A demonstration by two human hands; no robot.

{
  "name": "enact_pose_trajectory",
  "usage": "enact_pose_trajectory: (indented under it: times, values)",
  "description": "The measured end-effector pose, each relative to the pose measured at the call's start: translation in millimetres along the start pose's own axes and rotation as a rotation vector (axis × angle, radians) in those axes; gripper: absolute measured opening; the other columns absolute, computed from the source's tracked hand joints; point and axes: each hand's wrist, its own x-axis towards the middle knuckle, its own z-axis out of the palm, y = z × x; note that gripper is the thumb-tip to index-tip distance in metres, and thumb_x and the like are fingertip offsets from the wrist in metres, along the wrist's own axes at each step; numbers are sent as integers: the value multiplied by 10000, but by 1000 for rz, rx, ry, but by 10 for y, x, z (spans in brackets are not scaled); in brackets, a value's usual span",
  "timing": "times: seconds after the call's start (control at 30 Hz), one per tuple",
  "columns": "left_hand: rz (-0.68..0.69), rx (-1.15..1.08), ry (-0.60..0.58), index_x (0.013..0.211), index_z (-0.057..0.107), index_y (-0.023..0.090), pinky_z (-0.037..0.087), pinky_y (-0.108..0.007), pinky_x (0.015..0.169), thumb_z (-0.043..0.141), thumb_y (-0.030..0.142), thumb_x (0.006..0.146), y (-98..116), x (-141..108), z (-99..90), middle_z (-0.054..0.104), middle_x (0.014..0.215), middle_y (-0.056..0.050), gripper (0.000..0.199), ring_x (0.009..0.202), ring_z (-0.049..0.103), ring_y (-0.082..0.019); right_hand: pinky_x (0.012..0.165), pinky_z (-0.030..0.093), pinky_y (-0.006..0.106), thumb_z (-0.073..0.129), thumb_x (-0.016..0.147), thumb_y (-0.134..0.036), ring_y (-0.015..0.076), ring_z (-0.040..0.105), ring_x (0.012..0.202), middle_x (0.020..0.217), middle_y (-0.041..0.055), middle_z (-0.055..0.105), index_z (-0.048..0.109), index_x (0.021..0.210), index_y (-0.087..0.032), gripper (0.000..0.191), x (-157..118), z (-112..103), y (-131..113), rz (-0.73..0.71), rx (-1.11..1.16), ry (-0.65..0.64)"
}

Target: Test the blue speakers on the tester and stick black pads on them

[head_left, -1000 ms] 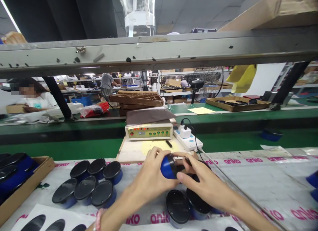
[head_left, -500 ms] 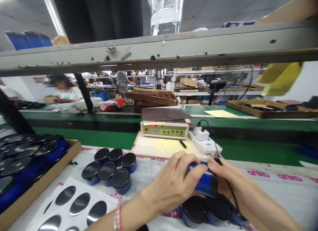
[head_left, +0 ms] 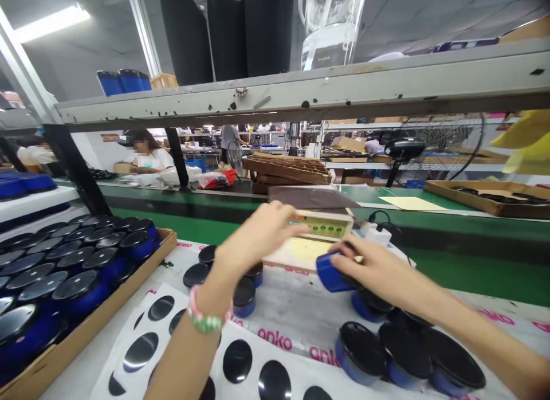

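Blue cylindrical canister [head_left: 332, 272] gripped in the right hand [head_left: 378, 268], fingers wrapped over its side, above the counter [head_left: 292, 308], as the left hand [head_left: 258, 234] hangs open and empty near a beige electronic tester [head_left: 323, 225]. A loose hold could drop it onto black-lidded blue canisters [head_left: 361, 349] below.

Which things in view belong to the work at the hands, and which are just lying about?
Part of the work:
right hand gripping a blue canister
open left hand
black-topped canisters
black discs

Just lying about:
LED tester box
power strip
wooden rack
fan
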Motion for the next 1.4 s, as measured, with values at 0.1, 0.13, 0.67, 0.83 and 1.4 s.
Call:
enact_pose_trajectory:
  times: [0.1, 0.13, 0.67, 0.83, 1.4]
  values:
    - [-206, 44, -208, 891, 648, 125, 473, -376, 829, 396, 474, 938, -589, 153, -67, 648, 886, -87, 433, 845, 612, -212, 580, 438, 269, 635, 786, -305, 123, 522, 578, 620, -35, 561, 573, 713, -178, 159, 239, 478, -163, -117, -118, -238]
    - [-263, 57, -276, 906, 638, 123, 492, -379, 793, 449, 459, 925, -766, 167, -10, 646, 878, -72, 386, 810, 618, -196, 614, 461, 282, 618, 826, -329, 122, 549, 620, 690, -24, 586, 591, 776, -161, 178, 288, 651, -215, -135, -139, -279]
    - [266, -312, -237, 1123, 570, 229, 400, -348, 977, 531, 280, 863, -126, -259, 1004, 591, 1160, -56, 267, 1100, 541, -220, 563, 357, 331, 418, 898, -306, 290, 608, 726, 872, 154, 607, 500, 843, -160, 176, -6, -808, 673, 311, -606, 52]
    - [301, -506, -307, 1348, 387, 175, 347, -449, 1040, 766, 228, 625, 295, 117, 1694, 423, 1405, -157, 817, 1289, 388, -347, 559, 362, 272, 579, 774, -329, 219, 600, 699, 810, 63, 634, 461, 792, -210, 168, -308, -458, 862, 254, -503, -116]
    - [154, -603, 27, 988, 519, 204, 435, -380, 840, 752, 198, 556, 605, 202, 1508, 561, 1005, -45, 491, 951, 522, -250, 543, 319, 251, 485, 788, -313, 134, 437, 594, 639, -48, 468, 299, 680, -239, 227, -320, 8, 581, 83, -73, 5]
